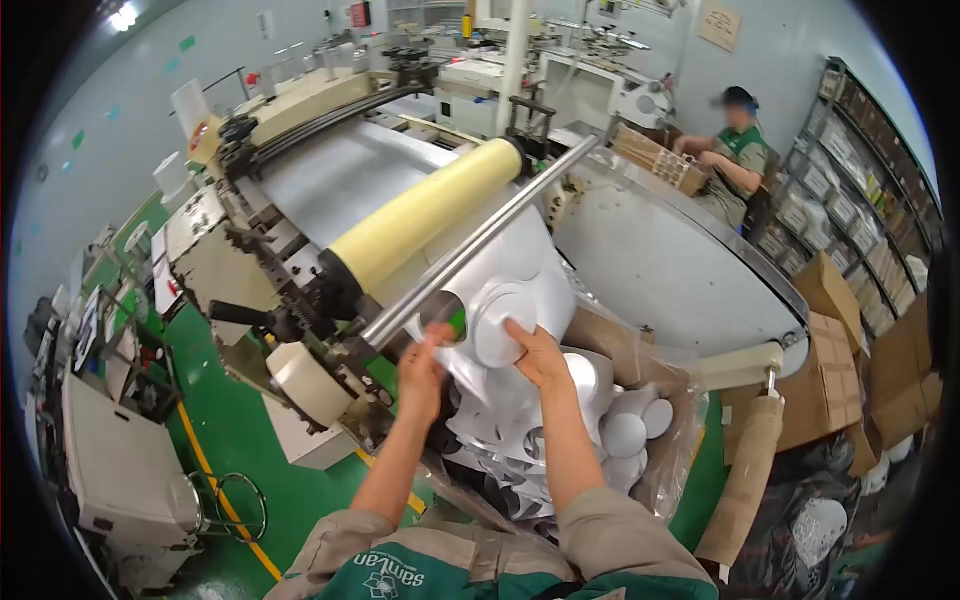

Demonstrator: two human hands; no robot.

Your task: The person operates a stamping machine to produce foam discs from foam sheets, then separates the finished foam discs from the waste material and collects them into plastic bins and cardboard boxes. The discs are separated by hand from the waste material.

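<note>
Both hands are raised in front of the person and set a little apart, each closed on white material that hangs off the machine. The left hand [424, 366] pinches the edge of the white sheet [545, 290], a limp web punched with round holes that drops from under the steel bar [480, 238] just above the fingers. The right hand [541, 356], just beside the left, grips the lower rim of a round white piece [500, 322] that sits in that sheet, thumb on its face and fingers curled behind; the piece lies between the two hands and slightly above them. Above the bar, farther from the hands, runs the yellow roller [430, 210], tilted up toward the right. Directly below both wrists a clear plastic bag [672, 470] stands open, stuffed with crumpled white scrap and loose white discs [625, 435]. Left of the left hand and lower, a cream knob [305, 382] caps the machine's end over the green floor [230, 430]. To the right of the right hand spreads a grey round table [660, 265], with a brown paper roll [745, 480] and cardboard boxes [830, 350] beyond the bag. Well beyond the hands, past the table, a co-worker [738, 150] in a green vest sits handling a box.
</note>
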